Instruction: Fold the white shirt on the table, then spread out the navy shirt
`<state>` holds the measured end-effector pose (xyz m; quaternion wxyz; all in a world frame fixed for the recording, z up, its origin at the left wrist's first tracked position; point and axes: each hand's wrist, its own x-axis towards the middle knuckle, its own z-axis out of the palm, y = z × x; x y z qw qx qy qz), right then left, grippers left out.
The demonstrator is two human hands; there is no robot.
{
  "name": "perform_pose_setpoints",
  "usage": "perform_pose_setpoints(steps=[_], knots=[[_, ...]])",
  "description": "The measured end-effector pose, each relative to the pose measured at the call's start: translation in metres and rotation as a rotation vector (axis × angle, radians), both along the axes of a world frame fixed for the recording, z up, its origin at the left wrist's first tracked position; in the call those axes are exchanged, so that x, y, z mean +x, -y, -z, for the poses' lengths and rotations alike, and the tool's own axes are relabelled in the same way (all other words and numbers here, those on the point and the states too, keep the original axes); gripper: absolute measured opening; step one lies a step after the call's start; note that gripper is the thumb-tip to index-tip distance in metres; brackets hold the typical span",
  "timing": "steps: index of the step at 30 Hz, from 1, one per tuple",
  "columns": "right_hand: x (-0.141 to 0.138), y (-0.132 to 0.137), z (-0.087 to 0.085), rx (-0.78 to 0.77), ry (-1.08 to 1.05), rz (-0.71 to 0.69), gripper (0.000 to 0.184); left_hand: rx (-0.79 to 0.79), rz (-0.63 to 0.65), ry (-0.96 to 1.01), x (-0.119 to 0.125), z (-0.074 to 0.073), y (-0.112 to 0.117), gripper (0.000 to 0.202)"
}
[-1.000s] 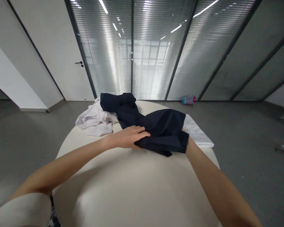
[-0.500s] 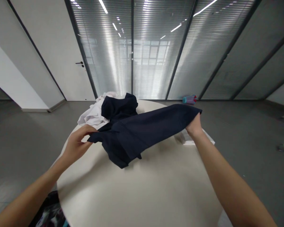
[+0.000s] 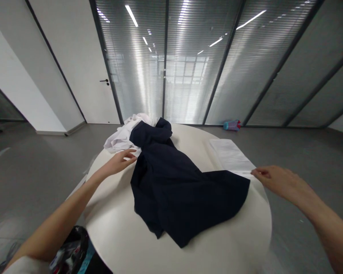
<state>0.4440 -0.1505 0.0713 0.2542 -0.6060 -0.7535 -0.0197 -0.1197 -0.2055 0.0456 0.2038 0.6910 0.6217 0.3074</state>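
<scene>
A dark navy garment [image 3: 188,190] lies loosely spread over the round white table [image 3: 223,243], its far end bunched up. My left hand [image 3: 121,161] is open at the garment's left edge, with the fingers stretched towards the cloth. At the right rim of the table, my right hand [image 3: 280,182] has its fingers pinched together beside the garment's right corner. Whether any cloth is between those fingertips I cannot tell. Close behind them lies a flat, folded white cloth [image 3: 231,156].
A crumpled white cloth [image 3: 121,137] is heaped at the table's far left, touching the navy garment. Below the table's left edge stands a black bag [image 3: 74,247] with mixed contents. A blue and red object [image 3: 231,125] lies on the floor by the glass wall.
The navy garment, held up between both hands before, has come down onto the table, nearer to me. My left hand has let go of it. My right hand has moved outward and lower.
</scene>
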Motion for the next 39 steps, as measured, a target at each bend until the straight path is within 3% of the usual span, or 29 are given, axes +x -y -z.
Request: perform_pose_setpoints(steps=[3, 6, 8, 11, 13, 15, 18, 21, 23, 26, 28, 30, 32, 34, 36, 39], knots=[[-0.045, 0.005, -0.012, -0.072, 0.068, -0.080, 0.031, -0.066, 0.000, -0.201, 0.019, 0.013, -0.038, 0.059], [-0.120, 0.008, -0.015, -0.159, -0.005, -0.398, 0.034, 0.033, 0.083, -0.279, 0.049, 0.023, -0.047, 0.063], [-0.174, 0.007, -0.010, -0.241, -0.055, -0.553, 0.032, 0.092, 0.158, -0.262, 0.069, 0.026, -0.038, 0.065], [-0.243, 0.000, 0.004, -0.299, -0.138, -0.608, 0.048, 0.139, 0.282, -0.168, 0.090, 0.026, -0.013, 0.050], [-0.274, -0.006, 0.014, -0.366, -0.205, -0.670, 0.048, 0.120, 0.316, -0.065, 0.094, 0.023, 0.005, 0.041], [-0.290, -0.013, 0.019, -0.442, -0.283, -0.754, 0.034, 0.082, 0.281, 0.044, 0.089, 0.020, 0.019, 0.039], [-0.281, -0.022, 0.013, -0.409, -0.448, -0.778, 0.023, 0.062, 0.139, 0.165, 0.066, 0.017, 0.032, 0.039], [-0.240, -0.026, -0.004, -0.227, -0.654, -0.640, 0.031, 0.057, -0.045, 0.288, 0.039, 0.013, 0.044, 0.041], [-0.203, -0.021, -0.014, -0.166, -0.737, -0.548, 0.034, 0.008, -0.094, 0.399, 0.026, 0.008, 0.057, 0.047], [-0.147, -0.003, -0.017, -0.170, -0.726, -0.438, 0.034, -0.166, 0.084, 0.481, 0.020, 0.000, 0.082, 0.047], [-0.111, 0.012, -0.010, -0.227, -0.649, -0.381, 0.029, -0.286, 0.256, 0.411, 0.023, -0.006, 0.095, 0.040], [-0.080, 0.023, 0.002, -0.346, -0.523, -0.338, 0.024, -0.313, 0.330, 0.275, 0.026, -0.013, 0.094, 0.034], [-0.057, 0.028, 0.013, -0.476, -0.378, -0.302, 0.022, -0.230, 0.292, 0.154, 0.027, -0.017, 0.075, 0.033], [-0.047, 0.028, 0.018, -0.486, -0.275, -0.254, 0.022, -0.122, 0.232, 0.100, 0.025, -0.018, 0.040, 0.034], [-0.052, 0.026, 0.015, -0.332, -0.244, -0.191, 0.024, -0.062, 0.194, 0.092, 0.025, -0.017, -0.005, 0.033], [-0.085, 0.023, -0.004, -0.120, -0.239, -0.175, 0.030, -0.067, 0.107, 0.114, 0.034, -0.013, -0.069, 0.026]])
